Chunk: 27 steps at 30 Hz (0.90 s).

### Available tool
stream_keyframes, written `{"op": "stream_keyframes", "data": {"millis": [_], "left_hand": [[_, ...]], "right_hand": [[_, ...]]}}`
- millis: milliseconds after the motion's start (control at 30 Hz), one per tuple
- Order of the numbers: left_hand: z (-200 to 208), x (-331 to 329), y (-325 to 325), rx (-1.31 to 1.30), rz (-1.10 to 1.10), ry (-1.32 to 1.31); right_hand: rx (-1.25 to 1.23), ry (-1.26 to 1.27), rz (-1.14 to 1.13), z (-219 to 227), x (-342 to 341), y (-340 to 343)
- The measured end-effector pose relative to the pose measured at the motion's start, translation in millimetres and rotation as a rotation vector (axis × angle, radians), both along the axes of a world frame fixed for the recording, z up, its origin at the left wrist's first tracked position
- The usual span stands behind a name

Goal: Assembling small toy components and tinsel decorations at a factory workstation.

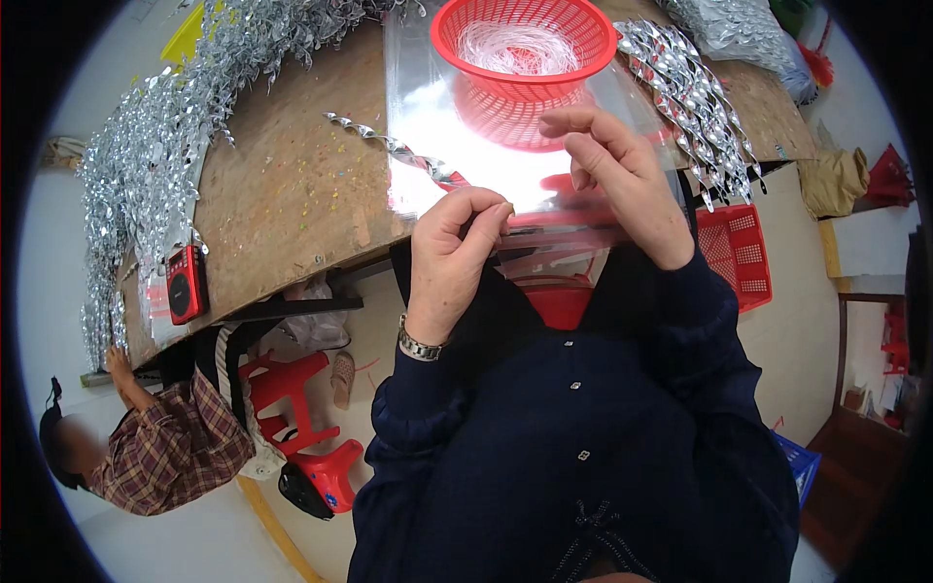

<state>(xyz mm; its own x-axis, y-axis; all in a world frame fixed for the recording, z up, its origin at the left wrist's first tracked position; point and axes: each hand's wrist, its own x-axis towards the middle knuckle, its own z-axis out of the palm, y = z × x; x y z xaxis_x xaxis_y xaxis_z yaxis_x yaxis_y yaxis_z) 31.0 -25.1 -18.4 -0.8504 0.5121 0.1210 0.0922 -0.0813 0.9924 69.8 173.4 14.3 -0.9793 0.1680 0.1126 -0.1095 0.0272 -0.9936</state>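
Note:
My left hand (450,250), a metal-banded watch (420,339) at its wrist, is closed in a pinch. A shiny silver twisted strip (398,149) runs from the table to behind its bent index finger, and its near end is hidden there. My right hand (627,180) is raised to the right, over the near part of the clear plastic sheets (418,97). Its thumb and index finger are apart, the other fingers curled, and I see nothing between them. Just beyond stands a red plastic basket (447,53) holding a tangle of fine whitish thread (515,49).
Silver twisted strips (690,92) hang over the table's right edge. A large silver tinsel heap (155,146) covers the left side, beside a red radio (185,284). A co-worker in a plaid shirt (180,442) works at lower left, near red stools (292,394). A red crate (736,255) is at right.

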Motion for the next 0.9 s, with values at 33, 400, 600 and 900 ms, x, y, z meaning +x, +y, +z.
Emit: {"op": "stream_keyframes", "data": {"millis": [33,400,600,900], "left_hand": [[0.5,-0.7,-0.8,0.001,-0.001,-0.002],[9.1,-2.5,-5.5,-0.013,-0.028,0.063],[3.9,-5.3,-5.4,-0.015,0.002,0.129],[-3.6,-8.9,3.2,-0.066,0.032,0.42]], "right_hand": [[0.078,0.049,0.032,2.1,0.6,1.5],[0.178,-0.177,0.381,0.2,-2.2,-4.1],[0.089,-0.179,0.323,-2.1,-1.2,-1.6],[0.104,-0.136,0.17,14.7,4.9,-7.7]]}}
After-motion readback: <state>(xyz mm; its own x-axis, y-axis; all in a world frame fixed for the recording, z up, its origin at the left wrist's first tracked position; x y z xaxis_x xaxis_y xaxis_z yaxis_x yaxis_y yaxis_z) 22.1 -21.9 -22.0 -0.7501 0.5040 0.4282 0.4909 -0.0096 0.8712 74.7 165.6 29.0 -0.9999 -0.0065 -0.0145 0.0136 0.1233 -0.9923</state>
